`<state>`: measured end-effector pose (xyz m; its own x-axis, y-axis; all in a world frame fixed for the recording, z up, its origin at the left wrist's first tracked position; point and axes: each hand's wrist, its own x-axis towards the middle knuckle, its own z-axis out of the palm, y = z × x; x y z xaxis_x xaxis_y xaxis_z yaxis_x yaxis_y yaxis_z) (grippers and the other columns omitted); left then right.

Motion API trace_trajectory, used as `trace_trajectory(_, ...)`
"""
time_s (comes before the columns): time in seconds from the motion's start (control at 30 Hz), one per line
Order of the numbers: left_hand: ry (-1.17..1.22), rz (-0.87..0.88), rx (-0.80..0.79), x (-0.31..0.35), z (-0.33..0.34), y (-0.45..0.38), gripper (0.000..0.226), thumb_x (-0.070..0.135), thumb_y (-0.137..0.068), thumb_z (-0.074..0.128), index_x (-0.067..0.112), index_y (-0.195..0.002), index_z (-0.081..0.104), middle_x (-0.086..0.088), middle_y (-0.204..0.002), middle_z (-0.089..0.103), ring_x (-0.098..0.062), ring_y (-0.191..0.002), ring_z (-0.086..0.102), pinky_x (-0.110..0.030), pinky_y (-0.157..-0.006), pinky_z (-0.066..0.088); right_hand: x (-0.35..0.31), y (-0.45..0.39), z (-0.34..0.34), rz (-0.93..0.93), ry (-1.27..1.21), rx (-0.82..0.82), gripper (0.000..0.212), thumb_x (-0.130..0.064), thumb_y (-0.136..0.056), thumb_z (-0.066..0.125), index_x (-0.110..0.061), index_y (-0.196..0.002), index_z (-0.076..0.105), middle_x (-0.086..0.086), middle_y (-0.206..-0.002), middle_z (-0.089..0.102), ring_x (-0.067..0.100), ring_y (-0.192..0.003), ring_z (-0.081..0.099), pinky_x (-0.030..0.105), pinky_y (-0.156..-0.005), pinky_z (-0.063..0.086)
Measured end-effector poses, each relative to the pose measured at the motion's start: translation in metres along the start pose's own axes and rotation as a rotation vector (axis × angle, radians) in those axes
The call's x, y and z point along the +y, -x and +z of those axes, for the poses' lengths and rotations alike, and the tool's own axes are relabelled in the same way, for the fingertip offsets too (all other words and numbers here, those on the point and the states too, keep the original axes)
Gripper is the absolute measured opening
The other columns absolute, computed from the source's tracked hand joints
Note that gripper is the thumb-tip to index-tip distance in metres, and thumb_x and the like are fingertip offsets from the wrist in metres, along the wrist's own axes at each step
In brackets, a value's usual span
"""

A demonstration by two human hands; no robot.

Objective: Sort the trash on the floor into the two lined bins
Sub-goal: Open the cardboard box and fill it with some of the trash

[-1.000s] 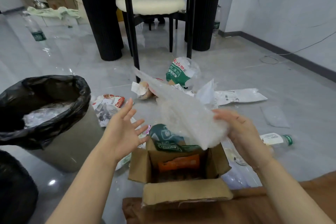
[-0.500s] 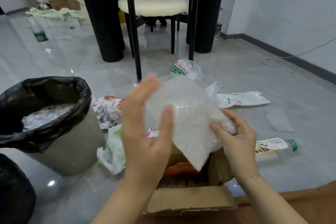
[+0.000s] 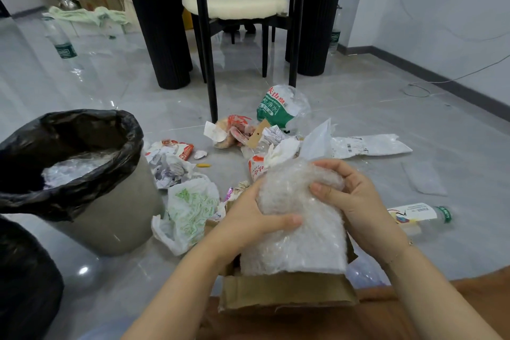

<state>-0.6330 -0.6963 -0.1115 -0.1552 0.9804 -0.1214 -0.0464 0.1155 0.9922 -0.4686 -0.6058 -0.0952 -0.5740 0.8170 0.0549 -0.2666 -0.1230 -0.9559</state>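
A wad of clear bubble wrap is bunched between both hands, just above an open cardboard box. My left hand grips its left side with the thumb across the front. My right hand curls over its top right. A grey bin with a black liner stands at the left and holds clear plastic. The black liner of a second bin shows at the bottom left. Loose trash lies on the floor beyond my hands.
On the floor lie a green-printed white bag, crumpled paper, a large crushed water jug, a white mailer and a labelled bottle. A chair and black table legs stand behind.
The bubble wrap went from a spread sheet held by my right hand to a bunched wad. My left hand came in from the open air and now grips it too.
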Motion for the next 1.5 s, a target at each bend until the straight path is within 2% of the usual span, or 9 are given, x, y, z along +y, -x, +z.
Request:
trace_trajectory(0.1, 0.024, 0.046, 0.190, 0.005, 0.000, -0.002, 0.063, 0.000, -0.063, 0.086, 0.016, -0.118, 0.061, -0.001, -0.101, 0.074, -0.020, -0.094, 0.071, -0.040, -0.083, 0.058, 0.000, -0.002, 0.001, -0.077, 0.246, 0.110, 0.040, -0.015, -0.074, 0.072, -0.020, -0.112, 0.063, 0.002, -0.107, 0.069, 0.022, -0.098, 0.067, 0.040, -0.083, 0.057)
trace_trajectory(0.23, 0.046, 0.201, 0.379, 0.026, -0.023, -0.003, 0.050, -0.004, -0.069, 0.079, 0.014, -0.113, 0.063, 0.000, -0.099, 0.074, -0.017, -0.092, 0.071, -0.035, -0.078, 0.059, -0.003, -0.012, 0.023, 0.048, 0.140, -0.165, 0.043, -0.031, -0.085, 0.058, -0.032, -0.127, 0.053, -0.005, -0.122, 0.065, 0.014, -0.112, 0.062, 0.037, -0.088, 0.050)
trace_trajectory(0.6, 0.082, 0.305, 0.479, 0.043, -0.119, 0.024, 0.050, 0.019, -0.078, 0.079, 0.022, -0.123, 0.060, -0.006, -0.119, 0.067, -0.026, -0.111, 0.064, -0.051, -0.093, 0.051, 0.010, -0.073, 0.143, -0.088, 0.178, -0.149, 0.048, 0.012, -0.078, 0.063, -0.026, -0.107, 0.064, -0.003, -0.104, 0.072, 0.015, -0.098, 0.068, 0.030, -0.080, 0.055)
trace_trajectory(0.77, -0.531, 0.404, 0.870, 0.047, -0.183, 0.076, 0.050, 0.024, -0.083, 0.073, 0.039, -0.127, 0.054, 0.027, -0.128, 0.050, 0.013, -0.120, 0.042, -0.007, -0.100, 0.033, 0.004, -0.106, 0.204, -0.215, 0.254, -0.146, 0.042, 0.012, -0.079, 0.061, -0.013, -0.113, 0.061, 0.005, -0.106, 0.071, 0.019, -0.096, 0.068, 0.034, -0.074, 0.057)
trace_trajectory(0.97, -0.500, -0.033, 1.286, -0.001, -0.245, 0.084, 0.058, 0.029, -0.092, 0.059, 0.024, -0.146, 0.036, 0.001, -0.161, 0.006, -0.019, -0.147, -0.001, -0.044, -0.119, 0.014, 0.017, -0.154, 0.294, -0.472, 0.353, -0.192, 0.032, -0.002, -0.082, 0.065, -0.020, -0.100, 0.046, 0.010, -0.100, 0.060, 0.018, -0.087, 0.061, 0.028, -0.068, 0.054)
trace_trajectory(1.1, -0.224, 0.081, 1.287, -0.003, -0.239, 0.073, 0.072, 0.011, -0.098, 0.047, 0.027, -0.154, 0.005, 0.013, -0.156, -0.027, 0.005, -0.136, -0.007, 0.003, -0.089, 0.027, 0.056, -0.194, 0.343, -0.686, 0.925, -0.430, 0.026, -0.001, -0.076, 0.060, -0.018, -0.094, 0.052, -0.004, -0.096, 0.049, 0.016, -0.086, 0.050, 0.028, -0.073, 0.040)
trace_trajectory(1.17, -0.095, 0.111, 1.280, -0.008, -0.242, 0.071, 0.079, 0.006, -0.097, 0.046, 0.028, -0.154, -0.004, 0.016, -0.154, -0.029, 0.003, -0.140, -0.005, 0.005, -0.078, 0.032, 0.080, -0.213, 0.359, -0.693, 1.208, -0.643, 0.021, -0.001, -0.074, 0.057, -0.015, -0.089, 0.057, 0.001, -0.096, 0.052, 0.024, -0.088, 0.053, 0.030, -0.076, 0.040)
trace_trajectory(1.27, -0.021, 0.156, 1.280, -0.016, -0.244, 0.069, 0.082, 0.005, -0.096, 0.045, 0.027, -0.153, -0.010, 0.019, -0.155, -0.027, 0.000, -0.144, -0.004, 0.014, -0.072, 0.021, 0.107, -0.231, 0.375, -0.527, 1.509, -0.937, 0.021, -0.005, -0.080, 0.057, -0.018, -0.094, 0.064, 0.003, -0.108, 0.062, 0.023, -0.101, 0.057, 0.030, -0.085, 0.043)
trace_trajectory(1.5, 0.036, 0.183, 1.261, -0.022, -0.250, 0.064, 0.080, 0.008, -0.097, 0.045, 0.032, -0.153, -0.008, 0.025, -0.154, -0.021, 0.042, -0.111, -0.007, 0.016, -0.081, 0.012, 0.154, -0.239, 0.395, 0.297, 1.890, -1.403, 0.043, -0.017, -0.095, 0.050, -0.027, -0.137, 0.049, -0.001, -0.140, 0.048, 0.020, -0.123, 0.048, 0.027, -0.090, 0.038)
